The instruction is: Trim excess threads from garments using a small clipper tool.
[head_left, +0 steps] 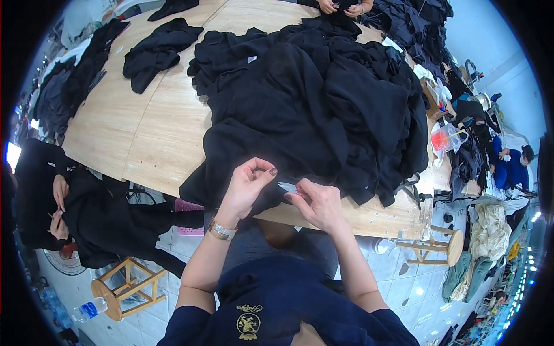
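Observation:
A large heap of black garments (pixel 277 109) spreads over the wooden table in front of me, its near edge hanging by my lap. My left hand (pixel 249 183) is raised over the near edge of the cloth, thumb and forefinger pinched together; whatever lies between them is too small to make out. In my right hand (pixel 316 203), just to the right, sits a small pair of thread snips (pixel 287 187), silver tips pointing left toward my left hand. The fingers cover most of its pinkish handle. Black cloth lies beneath both hands.
More black garments (pixel 161 52) lie farther left on the table (pixel 156 138). At left, a co-worker's hands (pixel 59 210) handle black cloth; another person's hands (pixel 346 8) work at the far edge. Wooden stools (pixel 109 300) stand both sides. A red drink bag (pixel 443 138) is at right.

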The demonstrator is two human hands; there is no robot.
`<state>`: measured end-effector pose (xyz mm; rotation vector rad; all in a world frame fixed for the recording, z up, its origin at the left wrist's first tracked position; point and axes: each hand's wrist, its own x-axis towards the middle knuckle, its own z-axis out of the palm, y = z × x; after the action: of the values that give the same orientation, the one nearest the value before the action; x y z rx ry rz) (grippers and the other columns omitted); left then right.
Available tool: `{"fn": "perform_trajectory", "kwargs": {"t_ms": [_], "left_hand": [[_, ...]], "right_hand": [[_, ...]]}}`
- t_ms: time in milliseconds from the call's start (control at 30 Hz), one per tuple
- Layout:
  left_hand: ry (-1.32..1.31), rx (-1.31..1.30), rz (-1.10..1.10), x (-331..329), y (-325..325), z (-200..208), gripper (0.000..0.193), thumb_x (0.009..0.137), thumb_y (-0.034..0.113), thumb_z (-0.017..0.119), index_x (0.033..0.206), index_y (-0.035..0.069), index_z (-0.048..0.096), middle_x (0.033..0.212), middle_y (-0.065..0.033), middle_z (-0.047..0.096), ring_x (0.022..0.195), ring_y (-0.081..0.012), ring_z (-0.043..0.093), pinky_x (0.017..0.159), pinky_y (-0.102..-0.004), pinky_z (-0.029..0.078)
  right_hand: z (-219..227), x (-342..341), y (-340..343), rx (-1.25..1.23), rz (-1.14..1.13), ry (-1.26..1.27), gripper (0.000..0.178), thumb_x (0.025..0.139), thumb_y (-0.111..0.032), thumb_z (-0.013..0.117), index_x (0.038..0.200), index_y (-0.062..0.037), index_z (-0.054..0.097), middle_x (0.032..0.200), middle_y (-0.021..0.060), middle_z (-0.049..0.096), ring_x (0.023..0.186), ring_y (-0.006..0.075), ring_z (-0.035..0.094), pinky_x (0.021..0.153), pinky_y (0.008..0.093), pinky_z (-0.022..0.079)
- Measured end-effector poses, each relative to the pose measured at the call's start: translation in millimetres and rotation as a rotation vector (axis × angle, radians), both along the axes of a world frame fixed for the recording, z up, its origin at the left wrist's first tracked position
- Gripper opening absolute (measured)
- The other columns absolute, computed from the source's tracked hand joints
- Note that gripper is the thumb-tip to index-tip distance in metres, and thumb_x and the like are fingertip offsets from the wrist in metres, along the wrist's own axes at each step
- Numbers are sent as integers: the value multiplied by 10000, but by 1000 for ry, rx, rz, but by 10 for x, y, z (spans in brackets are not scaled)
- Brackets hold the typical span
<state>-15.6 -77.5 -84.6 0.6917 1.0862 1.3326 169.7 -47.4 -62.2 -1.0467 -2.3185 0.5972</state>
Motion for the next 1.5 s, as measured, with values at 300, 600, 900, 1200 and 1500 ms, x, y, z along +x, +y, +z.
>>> {"fn": "perform_trajectory", "kwargs": {"t_ms": [300,600,900,1200,1500], "left_hand": [[102,15,14,21,-19,85,101,859,85,640,909,11,593,682,42,568,593,8,449,543,-147,337],[54,57,141,103,-57,15,102,853,58,641,920,22,573,679,49,565,578,20,437,527,-142,322],[66,44,145,152,-93,20,133,853,19,626,961,33,549,689,61,550,600,26,452,544,-123,344],[104,31,183,177,-80,42,159,840,46,653,958,31,548,633,49,553,542,21,422,497,-148,295],[63,38,197,166,-70,5,237,831,58,669,1012,32,517,661,39,565,572,8,458,521,-146,331]], "right_hand": [[25,-47,-3,34,-11,30,303,813,-329,655,732,-57,550,554,73,559,479,231,561,445,317,402],[-78,-212,-113,-606,-248,627,119,800,-104,679,786,-7,612,549,-66,442,498,2,342,460,181,282],[-96,-236,-109,-524,-271,462,107,768,-98,659,798,-2,623,523,-34,451,477,11,360,457,193,302],[-64,-232,-119,-474,-280,451,79,769,-58,614,828,-4,619,540,-36,462,487,4,373,464,188,311],[-98,-252,-169,-172,-130,464,179,745,7,630,922,-13,604,608,38,555,501,90,532,486,215,414]]}}
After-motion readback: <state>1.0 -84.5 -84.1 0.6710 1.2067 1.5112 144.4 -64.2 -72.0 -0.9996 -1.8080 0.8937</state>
